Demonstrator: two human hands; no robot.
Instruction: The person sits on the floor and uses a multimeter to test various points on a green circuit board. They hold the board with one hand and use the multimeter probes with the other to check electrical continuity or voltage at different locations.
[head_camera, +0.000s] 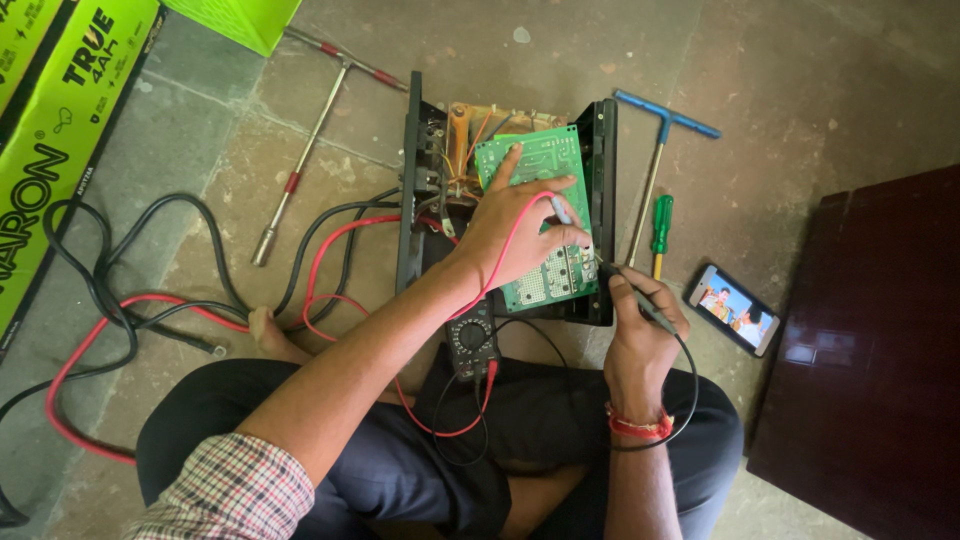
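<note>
A green circuit board (545, 160) stands tilted in an open black device case (604, 170) on the stone floor. My left hand (515, 225) rests on the board and pinches a red-wired test probe (561, 210) against it. My right hand (640, 325) holds a black test probe (625, 285) whose tip touches the board's lower right edge. A black multimeter (470, 340) lies on my lap between my arms, with red and black leads running from it.
Thick red and black cables (120, 310) loop at left beside green cartons (60, 110). Two T-handle wrenches (310, 130) (655, 150), a green screwdriver (661, 225), a lit phone (732, 308) and a dark wooden panel (870, 350) surround the case.
</note>
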